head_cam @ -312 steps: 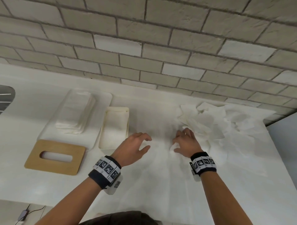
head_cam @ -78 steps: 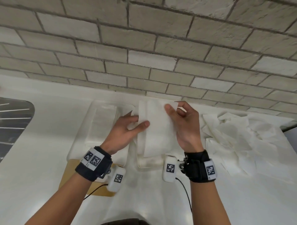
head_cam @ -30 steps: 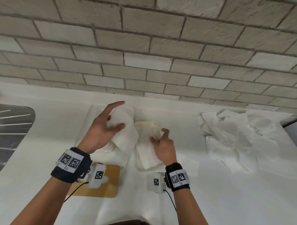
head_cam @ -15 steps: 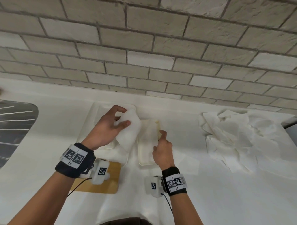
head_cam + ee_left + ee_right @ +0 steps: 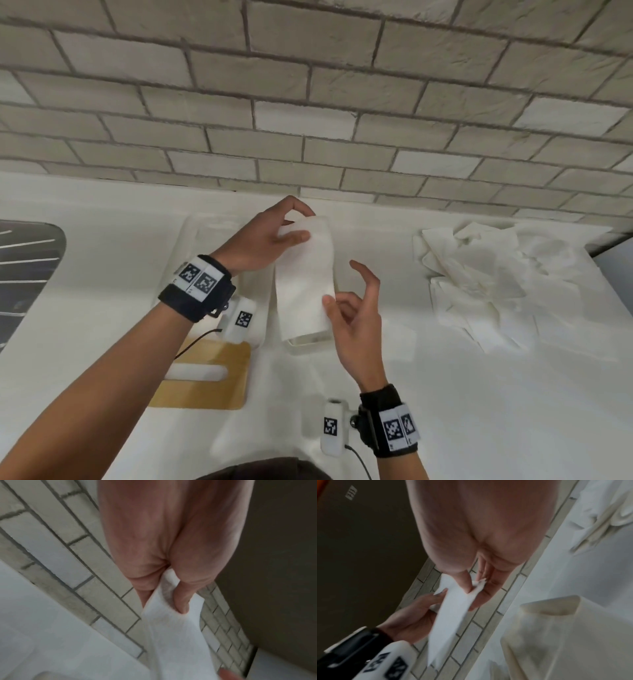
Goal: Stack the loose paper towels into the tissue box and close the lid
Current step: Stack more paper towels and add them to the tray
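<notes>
A folded white paper towel [image 5: 304, 274] hangs stretched lengthwise just above the cream tissue box [image 5: 308, 341], hiding most of it. My left hand [image 5: 301, 224] pinches the towel's far end between thumb and fingers. In the left wrist view the towel [image 5: 180, 635] runs down from that pinch. My right hand [image 5: 334, 303] pinches the towel's near right edge, its other fingers spread. In the right wrist view the towel [image 5: 453, 615] sits between both hands, with the open box [image 5: 556, 628] below. The wooden slotted lid [image 5: 205, 377] lies flat to the box's left.
A heap of loose paper towels [image 5: 479, 274] covers the counter at the right. A clear tray [image 5: 191, 236] lies behind my left wrist. A dark drainer [image 5: 27, 267] sits at the far left. The brick wall [image 5: 308, 120] stands close behind.
My left hand has carried the towel from beside the box to over it. My right hand has left the box's rim and taken hold of the towel's near edge.
</notes>
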Motion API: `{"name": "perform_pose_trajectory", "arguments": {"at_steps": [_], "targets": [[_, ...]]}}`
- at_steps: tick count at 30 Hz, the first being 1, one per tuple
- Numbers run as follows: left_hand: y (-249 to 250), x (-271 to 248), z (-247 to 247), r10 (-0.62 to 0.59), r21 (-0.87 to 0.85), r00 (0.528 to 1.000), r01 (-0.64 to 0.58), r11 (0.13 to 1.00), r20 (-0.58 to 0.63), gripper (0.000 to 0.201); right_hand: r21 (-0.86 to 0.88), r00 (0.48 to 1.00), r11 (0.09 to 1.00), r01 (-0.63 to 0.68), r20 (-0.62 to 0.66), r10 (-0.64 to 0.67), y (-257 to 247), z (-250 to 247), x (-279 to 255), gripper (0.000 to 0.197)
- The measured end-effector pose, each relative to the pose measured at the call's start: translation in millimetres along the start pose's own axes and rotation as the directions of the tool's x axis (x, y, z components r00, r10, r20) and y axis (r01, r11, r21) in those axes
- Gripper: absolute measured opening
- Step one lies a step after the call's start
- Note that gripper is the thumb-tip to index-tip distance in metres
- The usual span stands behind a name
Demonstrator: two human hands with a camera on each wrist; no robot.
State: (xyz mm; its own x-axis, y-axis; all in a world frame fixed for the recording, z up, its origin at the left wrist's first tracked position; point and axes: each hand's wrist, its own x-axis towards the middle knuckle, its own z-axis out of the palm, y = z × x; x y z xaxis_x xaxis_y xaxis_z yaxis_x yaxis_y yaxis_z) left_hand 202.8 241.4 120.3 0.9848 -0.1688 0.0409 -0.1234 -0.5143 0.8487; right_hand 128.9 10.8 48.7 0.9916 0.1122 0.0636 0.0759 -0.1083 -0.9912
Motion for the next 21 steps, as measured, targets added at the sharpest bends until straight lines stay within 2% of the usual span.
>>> {"name": "perform_pose_trajectory", "arguments": {"at_steps": [3,5,7,10,12,13,15,17,19,21], "targets": [[-21,14,18,-0.046,0.047,0.994,0.051,0.998,-0.098,0.043,-0.238,0.999,0.971,-0.021,-0.037,0.013,24,4,10,0.043],[-34,16,29,-0.07,0.107,0.982,0.089,0.99,-0.174,0.05,-0.44,0.998,0.896,-0.056,0.004,0.064,44,7,23,0.032],[-46,11,40,-0.066,0.149,0.978,0.097,0.984,-0.197,0.046,-0.622,0.988,0.778,-0.09,0.045,0.151,57,11,31,0.022],[-63,2,56,-0.038,0.22,0.989,0.069,0.973,-0.144,0.031,-0.765,0.973,0.639,-0.085,0.075,0.22,62,17,36,0.021],[-70,-4,67,-0.082,0.277,0.995,0.094,0.956,-0.053,0.025,-0.805,0.965,0.589,-0.07,0.096,0.246,60,21,38,0.025],[-73,-6,72,-0.106,0.318,0.994,0.095,0.943,0.014,0.028,-0.819,0.963,0.571,-0.058,0.106,0.249,59,22,38,0.026],[-79,-10,86,-0.183,0.452,0.965,0.081,0.888,0.187,0.058,-0.825,0.954,0.563,-0.044,0.133,0.269,56,22,40,0.025],[-84,-14,100,-0.314,0.632,0.897,0.052,0.774,0.31,0.095,-0.793,0.955,0.607,-0.046,0.145,0.261,51,15,42,0.022],[-87,-15,110,-0.383,0.738,0.862,0.015,0.675,0.333,0.11,-0.727,0.985,0.686,-0.033,0.093,0.146,48,0,48,0.013],[-90,-15,115,-0.397,0.778,0.86,-0.002,0.628,0.322,0.112,-0.668,0.999,0.743,-0.047,-0.02,0.046,52,-24,55,0.007]]}}
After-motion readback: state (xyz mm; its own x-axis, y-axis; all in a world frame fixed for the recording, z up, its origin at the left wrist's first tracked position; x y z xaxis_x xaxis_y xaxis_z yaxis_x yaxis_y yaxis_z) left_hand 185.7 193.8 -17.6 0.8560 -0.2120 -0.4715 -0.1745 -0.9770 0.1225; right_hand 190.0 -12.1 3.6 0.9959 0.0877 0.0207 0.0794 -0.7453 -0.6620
